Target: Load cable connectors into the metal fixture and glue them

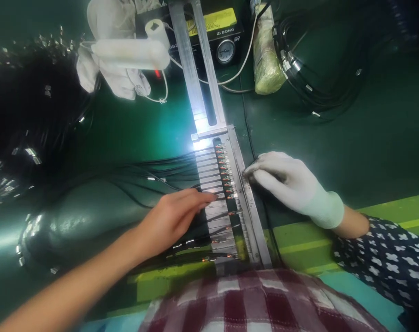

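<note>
Black cables (174, 159) lie side by side in the slots of a metal fixture (234, 159) on the green bench (327, 147). They look light and springy, with smooth jackets that may roll or slip under a fingertip; the exposed wire ends (226, 179) seem the fragile part, so the jacket just behind them is the safer place to hold. The bare left hand (179, 212) has its fingertips down on one cable at its slot — whether that grip pinches or merely presses, I cannot tell. The gloved right hand (288, 184) bunches its fingertips at the fixture's edge; anything inside its grip is hidden. Glare washes out the upper slots, checked cloth (264, 299) covers the fixture's near end, and the cable pile (19, 124) at left is blurred.
</note>
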The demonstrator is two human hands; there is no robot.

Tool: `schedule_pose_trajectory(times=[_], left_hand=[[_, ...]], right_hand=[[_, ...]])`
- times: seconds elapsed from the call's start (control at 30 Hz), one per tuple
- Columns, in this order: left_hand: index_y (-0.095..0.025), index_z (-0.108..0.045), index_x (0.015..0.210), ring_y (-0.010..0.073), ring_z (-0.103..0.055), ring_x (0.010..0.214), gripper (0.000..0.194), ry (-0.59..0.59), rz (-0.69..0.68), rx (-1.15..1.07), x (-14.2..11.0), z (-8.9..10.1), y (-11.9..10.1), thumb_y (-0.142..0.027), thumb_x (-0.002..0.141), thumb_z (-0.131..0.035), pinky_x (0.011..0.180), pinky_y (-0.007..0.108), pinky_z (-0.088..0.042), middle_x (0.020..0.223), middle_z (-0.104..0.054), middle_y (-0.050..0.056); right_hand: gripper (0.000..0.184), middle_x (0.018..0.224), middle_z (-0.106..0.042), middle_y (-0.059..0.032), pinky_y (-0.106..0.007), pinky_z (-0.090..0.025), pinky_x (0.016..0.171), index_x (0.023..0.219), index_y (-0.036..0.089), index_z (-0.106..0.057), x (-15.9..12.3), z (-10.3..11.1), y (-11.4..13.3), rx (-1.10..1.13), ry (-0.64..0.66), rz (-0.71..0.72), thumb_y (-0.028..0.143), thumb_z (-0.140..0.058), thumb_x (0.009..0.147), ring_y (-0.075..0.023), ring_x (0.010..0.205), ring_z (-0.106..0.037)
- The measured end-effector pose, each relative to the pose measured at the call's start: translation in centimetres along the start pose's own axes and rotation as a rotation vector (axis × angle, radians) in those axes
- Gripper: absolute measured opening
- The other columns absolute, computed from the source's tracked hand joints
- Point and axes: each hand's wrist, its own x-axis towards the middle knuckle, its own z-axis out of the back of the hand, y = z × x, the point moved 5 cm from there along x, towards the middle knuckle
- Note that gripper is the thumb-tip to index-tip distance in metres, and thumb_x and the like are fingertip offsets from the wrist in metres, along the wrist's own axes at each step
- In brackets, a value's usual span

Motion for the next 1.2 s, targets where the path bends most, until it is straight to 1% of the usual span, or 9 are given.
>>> schedule_pose_trajectory(times=[0.1,0.2,0.33,0.43,0.57,0.73,0.87,1.0,1.2], left_hand=[[-0.015,-0.062,0.117,0.0098,-0.067,0.092,0.023,-0.015,-0.013,0.028,0.2,0.0,-0.3,-0.009,0.098,-0.051,0.083,0.016,-0.051,0.102,-0.07,0.004],[-0.013,-0.059,0.119,0.0114,-0.065,0.087,0.024,-0.011,-0.073,0.113,-0.2,-0.5,-0.6,-0.007,0.098,-0.05,0.078,0.019,-0.052,0.1,-0.067,0.006],[-0.016,-0.057,0.128,0.0187,-0.058,0.092,0.034,-0.124,-0.098,0.414,-1.6,-1.3,-0.9,-0.007,0.098,-0.045,0.076,0.03,-0.049,0.107,-0.059,0.01],[-0.017,-0.053,0.135,0.0193,-0.053,0.084,0.042,-0.146,-0.106,0.576,-2.4,-2.2,-1.0,-0.003,0.097,-0.041,0.072,0.032,-0.043,0.097,-0.058,0.008],[-0.01,-0.046,0.139,0.0185,-0.053,0.083,0.046,-0.103,-0.133,0.507,-2.7,-2.6,-1.3,0.001,0.094,-0.04,0.072,0.03,-0.045,0.095,-0.061,0.008],[-0.013,-0.05,0.131,0.0186,-0.057,0.086,0.035,-0.136,-0.033,0.315,-2.9,-2.4,-2.1,-0.013,0.097,-0.055,0.076,0.032,-0.045,0.097,-0.065,0.007],[-0.014,-0.057,0.119,0.0144,-0.059,0.093,0.027,-0.196,-0.011,0.111,-3.5,-2.4,-2.4,-0.003,0.095,-0.053,0.082,0.026,-0.049,0.101,-0.061,0.007],[-0.012,-0.058,0.125,0.0135,-0.057,0.091,0.037,-0.231,-0.082,0.277,-3.6,-1.9,-2.3,0.002,0.092,-0.051,0.077,0.022,-0.05,0.106,-0.055,0.009],[-0.008,-0.058,0.124,0.0165,-0.059,0.086,0.033,-0.226,-0.147,0.476,-2.8,-2.0,-1.9,-0.002,0.093,-0.052,0.073,0.025,-0.051,0.103,-0.055,0.011]], right_hand=[[0.022,0.085,-0.072,-0.0048,-0.039,-0.05,0.078,0.092,0.02,-0.073,0.0,0.0,0.0,-0.001,-0.003,0.01,0.026,-0.052,0.098,-0.0229,0.081,-0.065],[0.022,0.087,-0.073,-0.0048,-0.04,-0.05,0.079,0.093,0.021,-0.073,0.0,-0.1,0.0,-0.007,-0.002,0.008,0.026,-0.052,0.098,-0.023,0.082,-0.065],[0.021,0.087,-0.073,-0.0046,-0.039,-0.05,0.08,0.094,0.021,-0.073,0.0,0.0,0.0,-0.005,-0.005,0.016,0.025,-0.053,0.098,-0.0224,0.082,-0.065],[0.022,0.087,-0.073,-0.0049,-0.038,-0.049,0.08,0.093,0.019,-0.073,0.0,0.0,0.1,-0.02,-0.012,0.031,0.024,-0.053,0.098,-0.0216,0.081,-0.065],[0.024,0.088,-0.073,-0.0048,-0.039,-0.049,0.08,0.092,0.019,-0.073,-0.1,-0.1,0.0,-0.019,-0.016,0.024,0.027,-0.052,0.099,-0.0216,0.082,-0.064],[0.024,0.09,-0.073,-0.0059,-0.039,-0.049,0.08,0.095,0.017,-0.073,-0.4,-0.2,0.0,-0.01,-0.027,0.03,0.027,-0.051,0.099,-0.0221,0.086,-0.064],[0.025,0.09,-0.072,-0.0062,-0.039,-0.049,0.081,0.096,0.017,-0.073,-0.4,-0.2,0.0,0.002,-0.006,0.022,0.027,-0.052,0.099,-0.0223,0.087,-0.063],[0.023,0.089,-0.072,-0.0058,-0.039,-0.049,0.081,0.095,0.017,-0.073,-0.3,-0.1,0.0,0.005,-0.009,0.021,0.026,-0.052,0.099,-0.0219,0.086,-0.063],[0.021,0.088,-0.071,-0.0055,-0.04,-0.049,0.081,0.096,0.017,-0.072,-0.4,-0.1,-0.1,0.012,0.0,0.041,0.026,-0.053,0.099,-0.0214,0.084,-0.063]])
